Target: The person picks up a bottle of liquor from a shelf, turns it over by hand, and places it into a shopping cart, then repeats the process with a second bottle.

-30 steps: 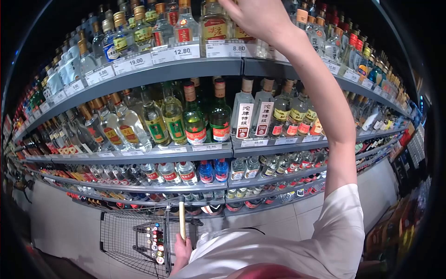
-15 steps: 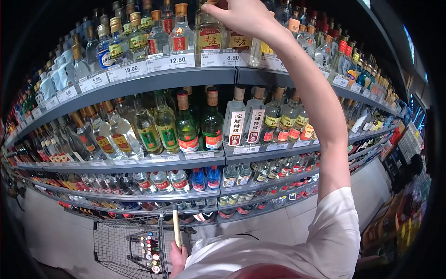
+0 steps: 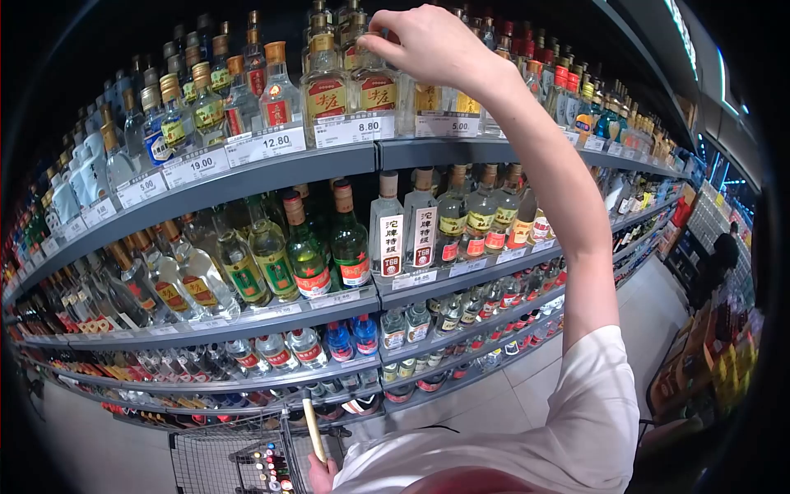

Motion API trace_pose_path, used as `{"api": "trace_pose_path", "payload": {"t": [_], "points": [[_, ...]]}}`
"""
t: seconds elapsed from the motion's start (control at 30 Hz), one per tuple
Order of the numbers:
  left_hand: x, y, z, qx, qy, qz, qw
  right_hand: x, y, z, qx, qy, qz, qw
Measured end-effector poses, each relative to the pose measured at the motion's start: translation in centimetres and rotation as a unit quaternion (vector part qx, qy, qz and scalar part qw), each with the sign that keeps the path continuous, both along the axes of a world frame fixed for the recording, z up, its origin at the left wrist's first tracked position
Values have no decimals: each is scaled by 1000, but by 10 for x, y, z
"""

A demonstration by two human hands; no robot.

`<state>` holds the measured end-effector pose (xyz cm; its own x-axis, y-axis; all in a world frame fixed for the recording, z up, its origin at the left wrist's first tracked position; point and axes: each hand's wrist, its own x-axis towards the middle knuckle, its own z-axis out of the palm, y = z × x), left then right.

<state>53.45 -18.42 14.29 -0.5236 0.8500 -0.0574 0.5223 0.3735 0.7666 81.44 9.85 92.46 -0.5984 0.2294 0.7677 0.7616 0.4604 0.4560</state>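
Note:
My right hand (image 3: 428, 45) is raised at the top shelf, thumb and fingers curled round the top of a clear liquor bottle (image 3: 377, 92) with a red-and-gold label. The fingers hide this bottle's cap. A matching bottle (image 3: 325, 92) with a gold cap stands just left of it, apart from my hand. Low in the view, my left hand (image 3: 323, 474) is wrapped round the pale handle (image 3: 313, 426) of a wire shopping cart (image 3: 202, 461). Small bottles with coloured caps (image 3: 270, 468) show in the cart.
Curved grey shelves (image 3: 329, 160) full of bottles span the view, with price tags (image 3: 354, 128) along their edges. Green-glass bottles (image 3: 351, 239) fill part of the level below. Pale floor tiles (image 3: 535, 387) and stacked goods (image 3: 699, 362) lie to the right.
The view has turned, so the shelves sit lower and further left. My right hand has passed from the left red-and-gold-labelled bottle to its neighbour on the right. My left hand still grips the cart handle.

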Motion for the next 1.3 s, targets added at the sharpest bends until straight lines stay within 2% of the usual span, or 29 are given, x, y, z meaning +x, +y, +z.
{"api": "trace_pose_path", "payload": {"t": [0.13, 0.23, 0.3, 0.37, 0.53, 0.67, 0.8, 0.93, 1.1, 1.3], "points": [[-4, 1, -12, -14, 32, -4, 999, 0, 1, -4, 16, 9, 8, 1000], [-1, -2, -11, 29, 50, 9, 998, -5, 1, 1, 19, 2, -1, 1000], [-3, -1, 12, 8, -15, -29, 999, -13, 2, 2, 43, -5, 26, 999], [-2, -3, 21, -13, -8, -36, 999, -25, 2, -1, 55, 3, 109, 993], [5, -4, 30, -11, 9, -22, 1000, -52, 10, 7, 17, -46, 50, 998], [7, -7, 34, -11, 22, -20, 999, -58, 15, 8, -4, -39, 49, 998], [4, -1, 39, -21, -17, -31, 999, -57, 13, 9, -28, -11, 64, 997], [7, -6, 55, 1, -7, -55, 998, -54, 17, 9, -15, -8, 96, 995], [7, -5, 66, -16, -46, -83, 995, -50, 6, 17, -3, 22, 77, 997], [11, -6, 83, -14, -59, -82, 995, -51, -4, 23, 16, 122, 144, 982]]}}
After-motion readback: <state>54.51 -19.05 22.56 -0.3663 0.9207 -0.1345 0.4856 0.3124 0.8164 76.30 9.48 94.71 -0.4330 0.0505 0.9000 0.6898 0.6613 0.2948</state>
